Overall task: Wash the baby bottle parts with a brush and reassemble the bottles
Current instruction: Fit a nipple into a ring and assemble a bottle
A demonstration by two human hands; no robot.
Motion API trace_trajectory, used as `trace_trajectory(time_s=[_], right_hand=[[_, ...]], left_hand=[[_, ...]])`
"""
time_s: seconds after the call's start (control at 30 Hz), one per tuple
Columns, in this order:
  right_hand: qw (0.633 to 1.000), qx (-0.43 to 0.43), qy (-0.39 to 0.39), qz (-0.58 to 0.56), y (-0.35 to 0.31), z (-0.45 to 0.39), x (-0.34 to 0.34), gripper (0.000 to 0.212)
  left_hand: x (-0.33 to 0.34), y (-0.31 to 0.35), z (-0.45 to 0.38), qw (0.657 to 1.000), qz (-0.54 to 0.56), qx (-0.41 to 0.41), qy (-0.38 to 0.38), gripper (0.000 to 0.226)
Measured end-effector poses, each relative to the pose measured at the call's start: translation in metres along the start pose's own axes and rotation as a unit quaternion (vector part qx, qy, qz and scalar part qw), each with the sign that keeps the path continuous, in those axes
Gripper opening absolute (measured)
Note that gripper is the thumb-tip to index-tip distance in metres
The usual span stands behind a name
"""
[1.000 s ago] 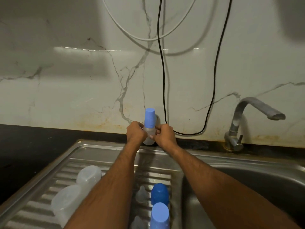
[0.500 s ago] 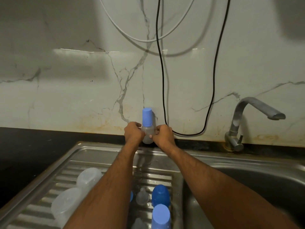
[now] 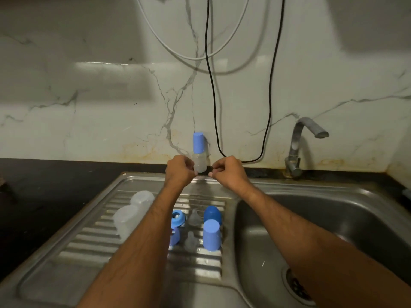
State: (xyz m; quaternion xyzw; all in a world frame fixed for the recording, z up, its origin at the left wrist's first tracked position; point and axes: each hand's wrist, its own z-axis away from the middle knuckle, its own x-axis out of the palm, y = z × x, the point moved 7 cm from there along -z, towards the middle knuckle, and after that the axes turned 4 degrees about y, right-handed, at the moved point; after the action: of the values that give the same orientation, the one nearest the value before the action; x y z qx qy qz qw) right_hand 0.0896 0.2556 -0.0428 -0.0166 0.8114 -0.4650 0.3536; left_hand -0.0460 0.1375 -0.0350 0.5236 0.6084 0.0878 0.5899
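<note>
Two bare forearms reach forward over a steel sink's ribbed draining board (image 3: pixel 142 245) toward a small assembled baby bottle (image 3: pixel 199 155), clear-bodied with a tall blue cap, standing upright at the back rim of the sink against the marble wall. The left hand (image 3: pixel 179 172) is just left of the bottle, its fingers (image 3: pixel 193 168) curled with the tips at the bottle's clear lower body; whether they grip it or only touch it cannot be told. The right hand (image 3: pixel 230 173) is just right of the bottle, fingers curled inward and apart from it, holding nothing visible. Nearer than the bottle, on the draining board, lie two clear bottle bodies (image 3: pixel 133 213), a blue collar ring (image 3: pixel 178 218), two clear teats (image 3: pixel 194 217) and two blue caps (image 3: pixel 212 234). The tap (image 3: pixel 299 143) stands well right of the bottle, above the basin (image 3: pixel 333 218).
</note>
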Motion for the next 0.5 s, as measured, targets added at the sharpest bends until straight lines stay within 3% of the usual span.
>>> trace_trajectory(time_s=[0.33,0.5], right_hand=[[0.992,-0.055,-0.073,0.084,-0.037,0.065,0.018,0.027],[0.971,-0.100,-0.127,0.175,-0.046,0.085,0.038,0.024]], left_hand=[[-0.017,-0.018,0.070,0.991,-0.120,-0.017,-0.058,0.034],[-0.016,-0.031,0.092,0.981,-0.171,-0.017,-0.088,0.034]])
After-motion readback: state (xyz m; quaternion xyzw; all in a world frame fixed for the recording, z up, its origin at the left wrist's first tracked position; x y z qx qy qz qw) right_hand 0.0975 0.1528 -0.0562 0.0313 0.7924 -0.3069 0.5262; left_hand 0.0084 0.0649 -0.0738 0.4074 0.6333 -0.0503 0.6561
